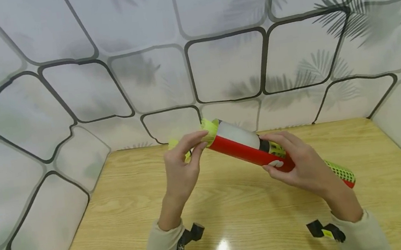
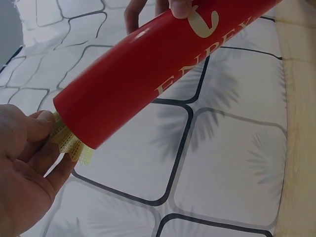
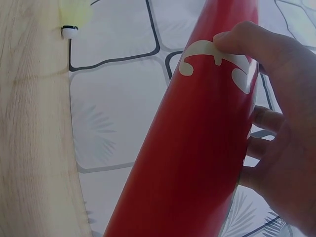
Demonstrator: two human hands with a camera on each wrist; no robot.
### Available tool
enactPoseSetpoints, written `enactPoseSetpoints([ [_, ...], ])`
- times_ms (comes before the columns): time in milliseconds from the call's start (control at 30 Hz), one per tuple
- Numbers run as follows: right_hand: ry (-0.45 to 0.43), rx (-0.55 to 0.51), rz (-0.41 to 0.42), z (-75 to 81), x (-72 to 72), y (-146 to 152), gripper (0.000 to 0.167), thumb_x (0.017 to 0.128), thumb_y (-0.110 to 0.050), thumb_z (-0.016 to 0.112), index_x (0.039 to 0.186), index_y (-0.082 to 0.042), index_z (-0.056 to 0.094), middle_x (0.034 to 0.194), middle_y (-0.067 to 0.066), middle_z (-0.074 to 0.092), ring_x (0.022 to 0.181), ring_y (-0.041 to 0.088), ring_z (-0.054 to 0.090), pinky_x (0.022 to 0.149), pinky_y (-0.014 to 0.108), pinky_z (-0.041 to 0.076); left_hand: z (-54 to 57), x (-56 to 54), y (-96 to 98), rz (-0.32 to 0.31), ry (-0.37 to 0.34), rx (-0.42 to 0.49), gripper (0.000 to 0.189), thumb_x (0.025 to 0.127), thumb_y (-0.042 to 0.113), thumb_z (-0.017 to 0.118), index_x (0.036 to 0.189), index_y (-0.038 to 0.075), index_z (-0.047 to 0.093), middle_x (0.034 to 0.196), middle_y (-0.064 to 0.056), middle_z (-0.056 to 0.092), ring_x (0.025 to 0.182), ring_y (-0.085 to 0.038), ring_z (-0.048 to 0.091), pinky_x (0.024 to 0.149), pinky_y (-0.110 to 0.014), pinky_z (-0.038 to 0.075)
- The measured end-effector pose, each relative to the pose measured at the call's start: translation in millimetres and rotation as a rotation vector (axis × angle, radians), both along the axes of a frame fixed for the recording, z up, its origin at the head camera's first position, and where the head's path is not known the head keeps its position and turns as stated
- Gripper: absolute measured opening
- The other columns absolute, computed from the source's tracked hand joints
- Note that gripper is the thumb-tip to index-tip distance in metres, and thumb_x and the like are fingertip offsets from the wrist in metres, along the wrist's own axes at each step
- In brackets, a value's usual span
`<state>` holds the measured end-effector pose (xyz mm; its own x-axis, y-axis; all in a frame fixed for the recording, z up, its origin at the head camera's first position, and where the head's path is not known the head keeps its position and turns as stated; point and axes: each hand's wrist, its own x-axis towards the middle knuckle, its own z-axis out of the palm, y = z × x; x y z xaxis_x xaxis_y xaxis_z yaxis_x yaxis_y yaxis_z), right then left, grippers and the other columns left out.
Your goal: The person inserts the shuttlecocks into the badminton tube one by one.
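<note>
A long red shuttlecock tube (image 1: pixel 238 150), with a white panel and a green checked part, slants above the table, its left end higher in the head view. My right hand (image 1: pixel 300 162) grips it around the middle, thumb on the near side over the pale logo (image 3: pixel 210 49). My left hand (image 1: pixel 184 161) is at the open left end, pinching the skirt of a yellow shuttlecock (image 2: pixel 66 138) between thumb and fingers. The rest of that shuttlecock is hidden inside the tube. Behind my left hand, another yellow shuttlecock (image 3: pixel 70 30) stands on the table, its cork base down.
The wooden table (image 1: pixel 133 218) meets a patterned backdrop (image 1: pixel 227 66) at its back edge and both sides. The tube's checked right end (image 1: pixel 340 172) reaches out past my right wrist. A small black camera mount (image 1: pixel 192 234) sits on my left sleeve.
</note>
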<state>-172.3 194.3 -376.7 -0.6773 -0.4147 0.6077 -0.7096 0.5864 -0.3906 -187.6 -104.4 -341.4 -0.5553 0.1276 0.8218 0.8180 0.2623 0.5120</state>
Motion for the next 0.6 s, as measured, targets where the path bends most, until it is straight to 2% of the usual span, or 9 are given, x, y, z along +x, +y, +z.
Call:
enactPoseSetpoints([
  [367,-0.003,0.002,-0.005,0.1,2.4,-1.7,0.073,0.079,-0.014,0.085,0.145,-0.018,0.054,0.138,0.002,0.056,0.11,0.015,0.057,0.075,0.041,0.062,-2.7,0.3,1.7,-0.066,-0.022,0.026,0.024,0.089,-0.011,0.072,0.112,-0.004,0.073,0.102,-0.015,0.077,0.089,-0.026,0.076,0.084,-0.033,0.061],
  [600,0.007,0.015,-0.01,1.9,3.0,-1.9,0.074,0.078,-0.015,0.086,0.145,-0.018,0.055,0.137,0.003,0.057,0.107,0.015,0.058,0.073,0.04,0.062,-5.0,-1.9,3.0,-0.152,-0.067,0.051,0.024,0.092,-0.014,0.067,0.114,-0.006,0.071,0.106,-0.018,0.075,0.094,-0.028,0.074,0.086,-0.034,0.06],
])
